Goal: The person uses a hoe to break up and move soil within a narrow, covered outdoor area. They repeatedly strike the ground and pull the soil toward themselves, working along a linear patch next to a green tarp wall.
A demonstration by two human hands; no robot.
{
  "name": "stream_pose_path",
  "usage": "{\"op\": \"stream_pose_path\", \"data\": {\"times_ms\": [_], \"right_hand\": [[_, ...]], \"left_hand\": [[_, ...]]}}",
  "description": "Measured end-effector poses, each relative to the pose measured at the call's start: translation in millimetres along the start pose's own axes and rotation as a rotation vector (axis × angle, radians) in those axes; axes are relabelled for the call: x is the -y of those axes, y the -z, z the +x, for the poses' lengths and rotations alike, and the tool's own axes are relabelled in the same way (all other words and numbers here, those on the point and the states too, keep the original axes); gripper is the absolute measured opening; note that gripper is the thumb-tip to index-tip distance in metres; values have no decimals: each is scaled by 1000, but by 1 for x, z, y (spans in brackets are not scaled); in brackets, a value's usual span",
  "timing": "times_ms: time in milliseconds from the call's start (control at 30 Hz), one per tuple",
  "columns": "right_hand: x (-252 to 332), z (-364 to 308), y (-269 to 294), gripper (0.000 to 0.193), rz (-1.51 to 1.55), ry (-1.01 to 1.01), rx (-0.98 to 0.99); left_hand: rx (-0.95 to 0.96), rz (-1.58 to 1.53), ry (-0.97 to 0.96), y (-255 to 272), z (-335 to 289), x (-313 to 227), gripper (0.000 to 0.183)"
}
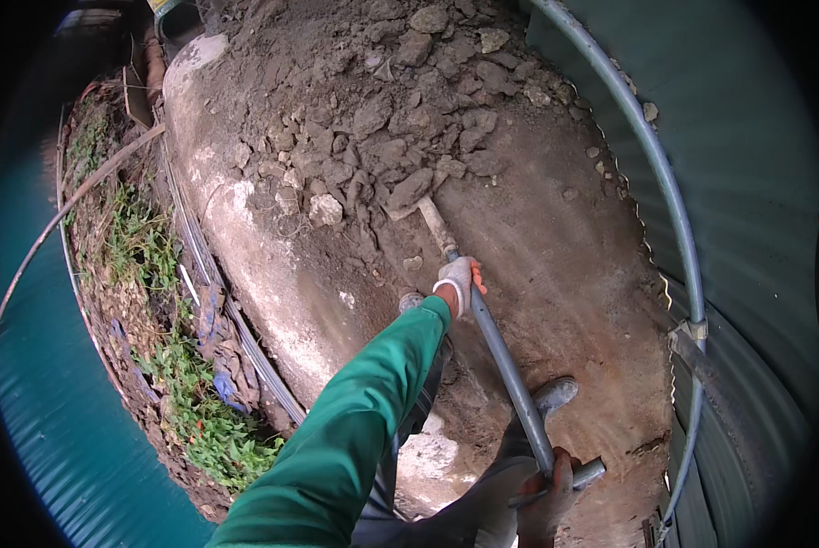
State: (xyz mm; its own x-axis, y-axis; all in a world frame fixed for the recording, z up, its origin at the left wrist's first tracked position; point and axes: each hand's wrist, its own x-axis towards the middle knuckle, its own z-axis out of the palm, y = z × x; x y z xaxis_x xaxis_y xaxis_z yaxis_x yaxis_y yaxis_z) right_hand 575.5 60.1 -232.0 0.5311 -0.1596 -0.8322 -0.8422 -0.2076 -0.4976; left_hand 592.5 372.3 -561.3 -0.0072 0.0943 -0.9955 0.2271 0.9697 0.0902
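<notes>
Corrugated sheeting (pixel 747 119) is flanking bare dirt (pixel 583 265), where a shovel (pixel 496 338) is reaching loose clods (pixel 373 137). It is looking stiff, probably nose-heavy when loaded; the left hand (pixel 459 277) is gripping it low, the right hand (pixel 555 493) clasping beside its crossbar (pixel 593 471), suiting leverage.

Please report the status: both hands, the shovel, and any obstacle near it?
Left hand, gloved, gripping shovel toward its front end. Right hand at its grip end. Front end partly hidden in rubble heap. Grey boot beside shaft.
</notes>
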Motion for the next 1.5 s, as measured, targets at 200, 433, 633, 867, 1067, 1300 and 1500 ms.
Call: {"op": "stream_pose_path", "data": {"times_ms": [200, 433, 633, 867, 1067, 1300, 1500], "right_hand": [[-128, 202, 57, 27, -40, 104, -200], [-268, 316, 82, 30, 41, -152, -443], [-235, 226, 149, 26, 39, -142, -415], [-217, 58, 361, 29, -36, -354, -649], [-163, -128, 520, 28, -71, -288, -830], [-36, -268, 603, 32, -417, 45, -874], [100, -338, 555, 47, -675, 452, -783]], "left_hand": [[28, -24, -98, -20, 103, 68, 20], [181, -188, -129, 13, 191, 113, 36], [19, 4, -88, 16, 126, 174, 35], [-14, 170, -6, 10, -55, 366, 24], [77, 132, 153, -22, -249, 506, 20], [341, -47, 358, -89, -394, 591, 19], [530, -421, 425, -107, -452, 523, 23]]}}
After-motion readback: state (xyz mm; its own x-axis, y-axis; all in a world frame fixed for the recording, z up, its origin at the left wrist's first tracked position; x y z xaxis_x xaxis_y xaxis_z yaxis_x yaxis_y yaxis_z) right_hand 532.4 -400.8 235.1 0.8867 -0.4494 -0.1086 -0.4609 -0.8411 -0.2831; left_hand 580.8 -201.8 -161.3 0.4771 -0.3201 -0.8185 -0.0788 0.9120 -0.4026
